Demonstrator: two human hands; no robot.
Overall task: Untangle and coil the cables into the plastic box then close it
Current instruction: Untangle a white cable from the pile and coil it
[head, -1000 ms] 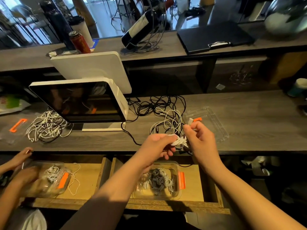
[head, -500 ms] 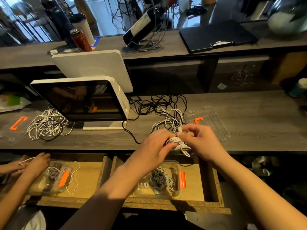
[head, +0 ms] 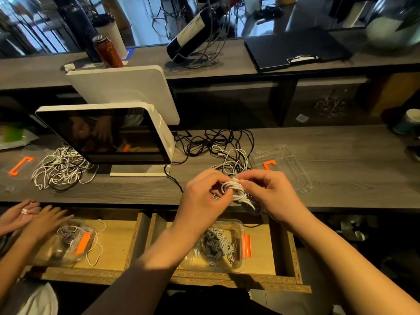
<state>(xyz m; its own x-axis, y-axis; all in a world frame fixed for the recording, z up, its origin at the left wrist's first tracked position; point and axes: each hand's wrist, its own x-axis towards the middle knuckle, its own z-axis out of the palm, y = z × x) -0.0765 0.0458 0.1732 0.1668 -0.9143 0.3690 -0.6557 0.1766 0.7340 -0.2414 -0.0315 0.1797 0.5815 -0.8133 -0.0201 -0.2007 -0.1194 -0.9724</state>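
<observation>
We pinch the white cable coil [head: 236, 192] between left hand [head: 202, 196] and right hand [head: 270, 194] — light, limp, springy, so we judge it best gripped across its wrapped middle.

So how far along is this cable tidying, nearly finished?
Partway, I'd say. Several coils already lie in the open plastic box in the drawer. The left hand and right hand are both gripping a white cable bundle, apparently finishing it. A tangle of black and white cables remains on the counter, and the clear lid lies there too, so the box isn't closed.
</observation>
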